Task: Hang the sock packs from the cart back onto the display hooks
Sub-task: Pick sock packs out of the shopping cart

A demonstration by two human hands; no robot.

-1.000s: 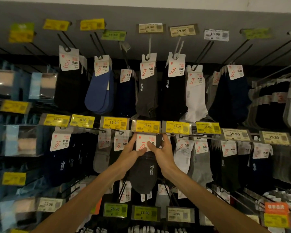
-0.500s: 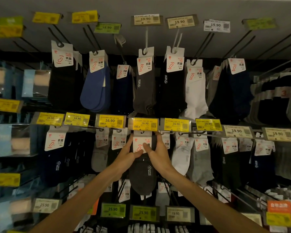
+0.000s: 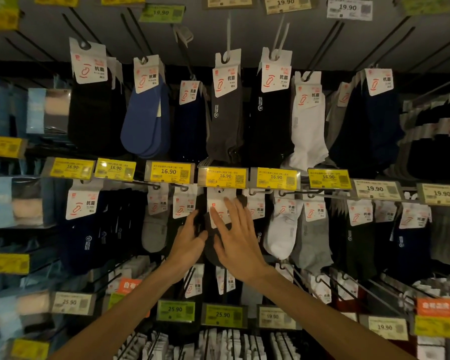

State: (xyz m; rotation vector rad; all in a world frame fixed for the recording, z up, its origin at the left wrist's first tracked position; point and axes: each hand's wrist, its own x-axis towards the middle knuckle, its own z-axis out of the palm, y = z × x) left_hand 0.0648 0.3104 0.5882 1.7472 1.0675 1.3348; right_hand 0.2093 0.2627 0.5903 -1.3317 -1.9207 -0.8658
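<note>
Dim shop wall, socks hanging in tight rows, and not much room to work with: a yellow price tag (image 3: 225,176) sits right above the fingertips, a grey pack (image 3: 155,229) crowds in just left of the left hand (image 3: 187,242), and a white pack (image 3: 283,229) hangs just right of the right hand (image 3: 238,242), with a light grey pack (image 3: 313,237) beyond it. High above both hands a blue pack (image 3: 146,120) dangles, and dark display hooks (image 3: 322,48) slant out up to the right. Now the dark sock pack (image 3: 218,198): dead centre, hanging under that tag, white card on top, right between the two hands. The right hand is spread wide, fingers straight, over the front of the card and the dark sock below it. The left hand is at the pack's left edge, fingers bent toward it, thumb reaching across to the right hand, but it's too dark to say whether it actually grips. The hands are close together, thumbs nearly meeting. Below the wrists sits a green label (image 3: 176,310) reading 25.90.
</note>
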